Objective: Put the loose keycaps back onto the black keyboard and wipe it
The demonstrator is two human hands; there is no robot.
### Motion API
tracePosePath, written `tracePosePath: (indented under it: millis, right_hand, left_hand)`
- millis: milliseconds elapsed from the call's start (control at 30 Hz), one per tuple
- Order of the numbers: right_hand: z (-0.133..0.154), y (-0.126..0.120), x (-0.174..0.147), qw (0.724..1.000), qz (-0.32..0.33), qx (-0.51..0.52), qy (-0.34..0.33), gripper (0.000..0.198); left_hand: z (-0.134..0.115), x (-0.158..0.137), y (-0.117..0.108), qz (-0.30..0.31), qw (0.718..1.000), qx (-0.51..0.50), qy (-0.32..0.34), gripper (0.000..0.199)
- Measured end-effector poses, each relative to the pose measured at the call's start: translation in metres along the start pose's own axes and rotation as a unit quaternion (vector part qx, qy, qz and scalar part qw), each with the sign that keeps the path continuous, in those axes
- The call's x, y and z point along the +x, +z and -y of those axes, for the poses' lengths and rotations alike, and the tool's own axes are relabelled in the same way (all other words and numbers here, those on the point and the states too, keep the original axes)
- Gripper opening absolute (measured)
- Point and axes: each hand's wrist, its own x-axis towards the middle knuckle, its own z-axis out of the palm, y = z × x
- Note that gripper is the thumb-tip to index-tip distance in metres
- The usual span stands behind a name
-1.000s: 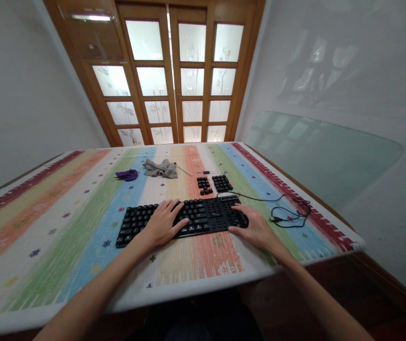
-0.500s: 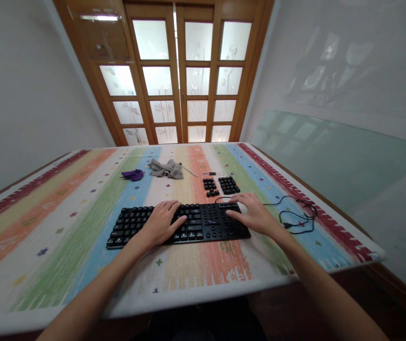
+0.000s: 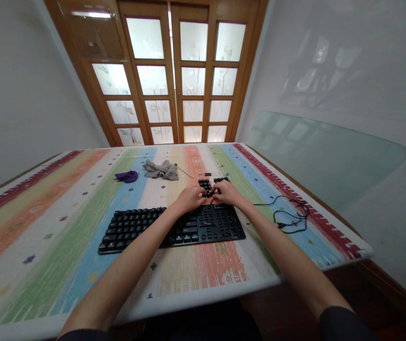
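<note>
Both hands reach past the black keyboard [image 3: 174, 226] to a little heap of loose black keycaps [image 3: 207, 185] that lies just behind it on the striped table mat [image 3: 64, 227]. The left hand [image 3: 190, 198] and the right hand [image 3: 227, 192] sit close together, with curled fingers touching the caps. Whether any cap is pinched and held is too small to tell.

The caps look like small hard plastic bits. They are probably very light and a bit slippery, so they could flick away or roll if pushed. It seems best to pinch one by its two sides with a thumb and one fingertip (not from the top). They likely don't break easily.

The keyboard lies flat near the table's front edge, and its thin black cable [image 3: 288, 213] curls on the mat to the right. Far back on the mat are a grey rag [image 3: 160, 170] and a small purple thing [image 3: 127, 176]. Behind the table stands a wooden door [image 3: 174, 71] with frosted glass squares.
</note>
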Motion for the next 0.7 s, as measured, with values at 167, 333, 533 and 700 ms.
tracePosePath:
  millis: [167, 333, 533, 700]
  right_hand:
    - [-0.001, 0.001, 0.001, 1.0, -0.007, 0.011, 0.0, 0.007]
    - [0.006, -0.01, -0.013, 0.998, -0.032, 0.046, -0.013, 0.005]
    - [0.026, -0.019, -0.068, 0.98, -0.039, 0.17, -0.092, 0.003]
    - [0.049, -0.015, -0.108, 0.968, -0.003, 0.199, -0.152, 0.003]
  left_hand:
    - [0.008, 0.016, 0.01, 0.022, 1.0, -0.004, -0.01, 0.01]
    - [0.01, 0.021, 0.012, 0.02, 0.999, -0.019, -0.03, 0.012]
    - [0.01, 0.017, 0.008, 0.034, 0.998, -0.053, -0.024, 0.019]
    - [0.004, 0.014, 0.006, 0.034, 0.997, -0.075, -0.007, 0.018]
